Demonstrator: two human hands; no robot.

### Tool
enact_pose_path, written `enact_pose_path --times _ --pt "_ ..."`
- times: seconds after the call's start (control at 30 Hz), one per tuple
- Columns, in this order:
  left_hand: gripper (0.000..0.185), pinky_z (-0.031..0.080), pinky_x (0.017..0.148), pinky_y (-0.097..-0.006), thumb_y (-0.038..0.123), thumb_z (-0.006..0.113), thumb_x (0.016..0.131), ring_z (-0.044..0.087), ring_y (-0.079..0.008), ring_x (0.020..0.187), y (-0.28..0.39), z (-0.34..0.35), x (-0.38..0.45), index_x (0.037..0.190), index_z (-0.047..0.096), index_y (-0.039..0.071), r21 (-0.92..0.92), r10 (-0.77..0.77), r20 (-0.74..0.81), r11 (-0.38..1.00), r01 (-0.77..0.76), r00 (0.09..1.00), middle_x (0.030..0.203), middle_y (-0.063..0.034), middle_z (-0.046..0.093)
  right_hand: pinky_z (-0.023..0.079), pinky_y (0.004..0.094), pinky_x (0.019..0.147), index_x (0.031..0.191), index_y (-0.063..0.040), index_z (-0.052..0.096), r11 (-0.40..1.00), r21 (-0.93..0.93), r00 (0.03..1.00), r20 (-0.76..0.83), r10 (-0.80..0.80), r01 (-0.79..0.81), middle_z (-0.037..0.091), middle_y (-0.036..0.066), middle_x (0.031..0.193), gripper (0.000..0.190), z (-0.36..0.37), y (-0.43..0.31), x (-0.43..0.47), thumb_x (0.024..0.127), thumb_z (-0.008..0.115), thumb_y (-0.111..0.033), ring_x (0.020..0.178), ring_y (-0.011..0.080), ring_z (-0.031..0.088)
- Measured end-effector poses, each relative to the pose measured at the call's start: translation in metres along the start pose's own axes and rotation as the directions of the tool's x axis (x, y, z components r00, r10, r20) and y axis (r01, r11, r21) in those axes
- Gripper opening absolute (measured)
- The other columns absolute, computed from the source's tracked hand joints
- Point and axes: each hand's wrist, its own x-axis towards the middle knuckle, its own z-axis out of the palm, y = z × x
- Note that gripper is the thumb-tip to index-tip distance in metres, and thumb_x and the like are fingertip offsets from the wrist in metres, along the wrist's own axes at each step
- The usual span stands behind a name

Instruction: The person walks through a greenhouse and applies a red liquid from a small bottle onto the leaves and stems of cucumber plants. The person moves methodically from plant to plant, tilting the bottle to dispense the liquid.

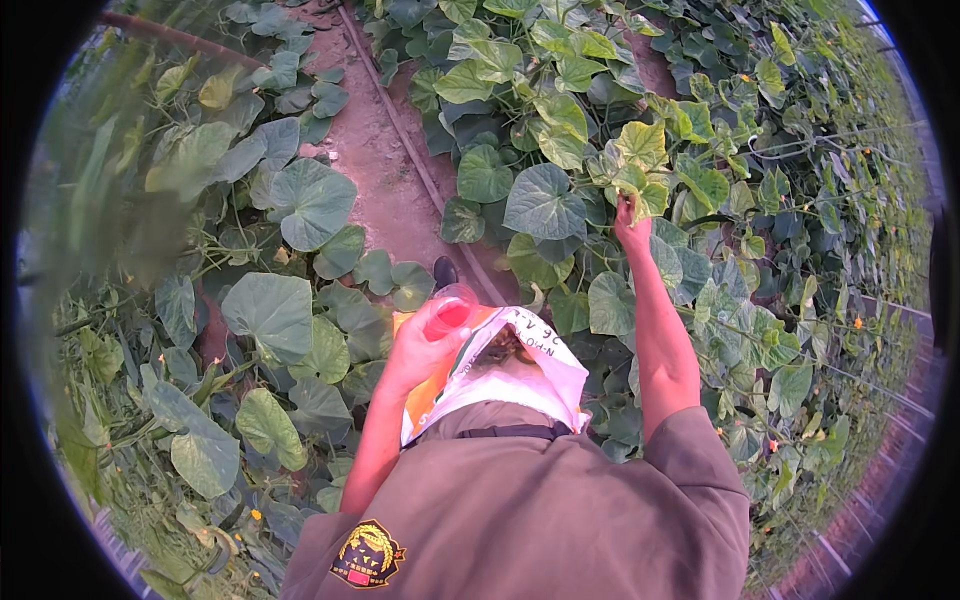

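Observation:
My left hand (429,345) is closed around a clear plastic cup (459,306) with something red or pink in it, held in front of my waist. Beside that hand, a white and orange plastic sack (480,405) hangs at a dark belt (510,432); its mouth gapes, showing brownish contents that I cannot make out. Out to the right, my arm is stretched into the vines. My right hand (634,225) touches a pale yellow-green shoot (637,176) of a cucumber-like plant, and leaves cover part of its fingers, so its grip is hidden.
Broad-leaved vines (270,315) crowd both sides. Between them runs a bare soil path (360,172) with a thin pipe or hose (405,142) along it. A dark shoe (445,271) shows on the path. Wires (832,135) cross the plants at right. A blurred leaf hangs close at upper left.

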Motion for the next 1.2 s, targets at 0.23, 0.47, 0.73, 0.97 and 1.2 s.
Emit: enact_pose_path --times 0.23,0.47,0.73,0.97,1.2 --pt "0.047 0.052 0.106 -0.0310 0.007 0.084 0.093 0.066 -0.0118 0.117 0.001 -0.054 0.043 0.137 0.066 0.000 -0.094 0.021 0.065 0.995 -0.014 0.998 0.129 -0.0041 0.071 0.053 0.0419 0.061 0.123 -0.012 0.069 0.945 -0.151 0.943 0.210 -0.257 0.292 0.075 0.010 0.083 0.030 0.010 0.113 -0.011 0.107 0.047 -0.024 0.068 0.0234 0.070" --pt "0.041 0.055 0.097 -0.0290 0.006 0.080 0.095 0.067 -0.0102 0.107 0.078 -0.119 0.080 0.134 0.067 -0.001 -0.018 0.063 0.017 0.998 -0.063 0.998 0.120 -0.0020 0.072 0.056 0.0320 0.079 0.134 0.000 0.064 0.886 0.077 0.852 0.326 0.410 -0.457 0.079 0.011 0.087 0.034 -0.004 -0.063 -0.068 0.106 0.049 -0.013 0.079 0.0193 0.073" --pt "0.041 0.054 0.101 -0.0303 0.002 0.081 0.093 0.068 -0.0128 0.112 0.120 -0.174 0.111 0.131 0.067 -0.001 -0.044 0.158 -0.077 0.986 -0.162 0.984 0.122 -0.0052 0.073 0.056 0.0343 0.087 0.133 -0.001 0.067 0.794 0.553 0.629 0.717 -0.301 -0.251 0.076 0.010 0.104 0.027 -0.046 -0.432 -0.095 0.111 0.054 -0.010 0.099 0.0199 0.071" --pt "0.043 0.054 0.105 -0.0326 0.000 0.081 0.093 0.069 -0.0152 0.116 0.135 -0.200 0.146 0.134 0.066 -0.002 -0.008 0.139 -0.104 0.990 -0.141 0.985 0.125 -0.0068 0.073 0.057 0.0458 0.080 0.114 -0.002 0.074 0.827 0.477 0.486 0.670 -0.561 0.298 0.075 0.020 0.098 0.023 0.014 -0.465 -0.052 0.095 0.069 -0.015 0.092 0.0383 0.073" --pt "0.045 0.054 0.107 -0.0342 -0.003 0.079 0.093 0.069 -0.0174 0.118 0.164 -0.224 0.211 0.136 0.066 -0.001 -0.123 0.059 -0.180 0.989 -0.082 0.982 0.129 -0.0087 0.073 0.058 0.0386 0.073 0.113 0.001 0.073 0.881 0.446 0.796 0.585 -0.153 -0.159 0.074 0.015 0.084 0.023 0.061 -0.446 0.077 0.101 0.069 -0.019 0.078 0.0237 0.075"
